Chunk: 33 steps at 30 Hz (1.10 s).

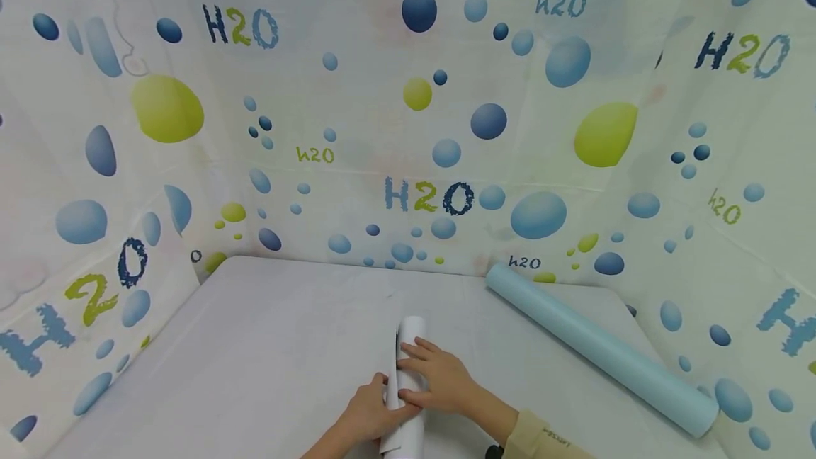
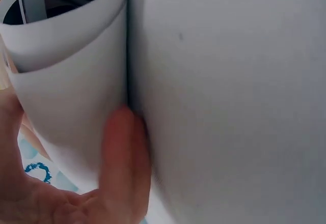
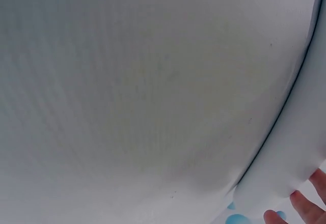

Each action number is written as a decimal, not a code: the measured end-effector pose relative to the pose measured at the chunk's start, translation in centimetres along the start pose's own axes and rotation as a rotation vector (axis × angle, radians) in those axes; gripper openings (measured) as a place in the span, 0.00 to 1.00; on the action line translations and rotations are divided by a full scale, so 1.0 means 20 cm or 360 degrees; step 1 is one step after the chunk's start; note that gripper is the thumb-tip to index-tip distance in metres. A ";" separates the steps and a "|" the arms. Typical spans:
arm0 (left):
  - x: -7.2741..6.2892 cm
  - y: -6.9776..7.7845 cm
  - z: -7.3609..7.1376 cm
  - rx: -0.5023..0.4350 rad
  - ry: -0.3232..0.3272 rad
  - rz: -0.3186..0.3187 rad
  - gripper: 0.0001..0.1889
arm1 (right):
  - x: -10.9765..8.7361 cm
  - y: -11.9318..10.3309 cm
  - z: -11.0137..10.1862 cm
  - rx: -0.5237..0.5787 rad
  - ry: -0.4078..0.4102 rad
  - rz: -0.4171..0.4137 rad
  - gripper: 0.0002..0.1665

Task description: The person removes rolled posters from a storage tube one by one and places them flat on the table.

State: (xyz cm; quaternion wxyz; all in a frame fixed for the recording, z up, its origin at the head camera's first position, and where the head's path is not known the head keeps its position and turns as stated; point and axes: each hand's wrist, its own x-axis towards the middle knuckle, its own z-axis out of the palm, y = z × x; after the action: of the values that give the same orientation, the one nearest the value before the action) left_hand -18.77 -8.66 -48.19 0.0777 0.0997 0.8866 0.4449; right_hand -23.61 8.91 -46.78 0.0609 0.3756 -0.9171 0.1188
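A white paper roll (image 1: pixel 412 331) lies lengthwise on the white table, with a loose edge along its left side. My left hand (image 1: pixel 372 409) grips it low down, fingers at the left side and thumb laid across the top. In the left wrist view, the left hand's fingers (image 2: pixel 125 168) press against the rolled sheet (image 2: pixel 66 91), whose open end shows overlapping layers and a dark inside. Farther up, my right hand (image 1: pixel 446 377) holds the roll from the right, fingers and thumb curving over it. The right wrist view has its fingertips (image 3: pixel 300 203) at the roll's surface (image 3: pixel 285 168).
A long light-blue roll (image 1: pixel 602 349) lies slantwise on the right part of the white table (image 1: pixel 255 360). Behind and at both sides hangs a white curtain (image 1: pixel 357 105) printed with bubbles and H2O lettering.
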 end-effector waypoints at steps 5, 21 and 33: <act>0.00 0.02 -0.02 0.0471 0.0184 0.0148 0.55 | 0.01 -0.01 0.01 0.0009 -0.0036 0.0022 0.30; 0.06 -0.03 -0.21 0.1357 -0.0127 0.0779 0.65 | 0.03 -0.01 0.03 -0.0109 -0.0020 -0.0043 0.40; 0.02 -0.05 -0.25 0.1617 -0.0218 0.0593 0.64 | 0.03 -0.05 0.03 -0.0114 -0.0172 0.0142 0.44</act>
State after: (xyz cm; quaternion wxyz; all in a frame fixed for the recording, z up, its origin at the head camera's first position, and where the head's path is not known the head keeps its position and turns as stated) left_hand -20.45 -13.03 -45.98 -0.0028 0.3090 0.9502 -0.0408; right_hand -23.40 7.57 -47.10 0.0192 0.3377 -0.9386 0.0681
